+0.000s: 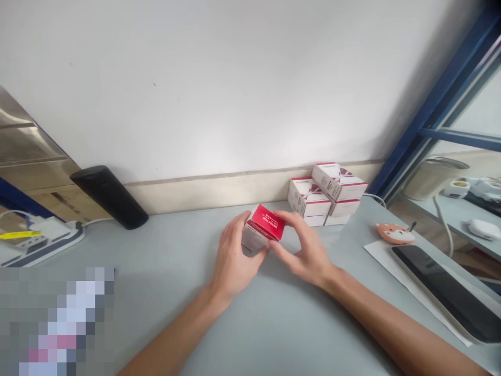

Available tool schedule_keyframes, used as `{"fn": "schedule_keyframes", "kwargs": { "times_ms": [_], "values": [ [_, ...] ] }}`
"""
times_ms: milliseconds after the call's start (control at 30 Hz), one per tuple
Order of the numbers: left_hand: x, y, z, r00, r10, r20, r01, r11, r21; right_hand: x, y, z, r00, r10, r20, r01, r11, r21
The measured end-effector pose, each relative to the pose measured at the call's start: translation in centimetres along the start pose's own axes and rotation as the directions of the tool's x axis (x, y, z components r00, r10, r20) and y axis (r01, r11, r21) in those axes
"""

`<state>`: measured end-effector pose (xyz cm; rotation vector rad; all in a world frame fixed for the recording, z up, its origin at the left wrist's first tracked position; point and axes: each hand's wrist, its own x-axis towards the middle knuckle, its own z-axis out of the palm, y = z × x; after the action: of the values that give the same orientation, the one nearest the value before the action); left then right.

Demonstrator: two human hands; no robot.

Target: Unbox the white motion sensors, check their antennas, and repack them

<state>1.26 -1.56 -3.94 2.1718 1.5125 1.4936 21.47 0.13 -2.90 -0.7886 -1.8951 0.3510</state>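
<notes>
Left hand (237, 259), right hand (301, 248) around red-topped box (263, 224)

The left arm (172, 337) and the right arm (403, 329) are bare, right to the near edge of the view. The left hand (237, 258) and the right hand (303, 248) are bare too. They have long, thin fingers and smooth skin.

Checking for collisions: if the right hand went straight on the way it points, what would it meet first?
The red-topped white box, which the right hand seems to touch; depth is hard to judge.
</notes>
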Motion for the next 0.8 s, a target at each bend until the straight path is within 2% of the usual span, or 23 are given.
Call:
{"fn": "schedule_keyframes", "kwargs": {
  "times_ms": [100, 267, 333, 433, 500, 633, 800],
  "values": [
    [-0.4, 0.0, 0.2, 1.0, 0.013, 0.019, -0.012, 0.999, -0.043, -0.1, 0.3, 0.1, 0.999, 0.011, -0.045, -0.01, 1.0, 0.009],
    [-0.6, -0.8, 0.6, 0.987, 0.16, -0.001, -0.159, 0.983, -0.089, -0.1, 0.3, 0.1, 0.99, 0.0, -0.139, 0.006, 0.999, 0.04],
    [-0.4, -1.0, 0.5, 0.974, 0.225, 0.022, -0.223, 0.972, -0.071, 0.0, 0.3, -0.1, 0.977, 0.067, -0.203, -0.05, 0.995, 0.089],
    [-0.3, -1.0, 0.1, 0.932, 0.357, 0.07, -0.354, 0.934, -0.044, 0.3, 0.4, -0.7, 0.921, 0.228, -0.316, -0.173, 0.966, 0.193],
    [-0.3, -0.9, -0.2, 0.908, 0.41, 0.087, -0.408, 0.912, -0.035, 0.4, 0.4, -0.9, 0.895, 0.28, -0.348, -0.214, 0.953, 0.215],
    [-0.4, -0.9, -0.5, 0.865, 0.49, 0.106, -0.495, 0.868, 0.029, 0.6, 0.3, -0.8, 0.883, 0.281, -0.376, -0.23, 0.957, 0.177],
    [-0.1, -0.8, -0.8, 0.794, 0.591, 0.141, -0.608, 0.78, 0.152, 0.7, 0.8, 0.0, 0.907, 0.328, -0.262, -0.277, 0.937, 0.214]
  ]
}}
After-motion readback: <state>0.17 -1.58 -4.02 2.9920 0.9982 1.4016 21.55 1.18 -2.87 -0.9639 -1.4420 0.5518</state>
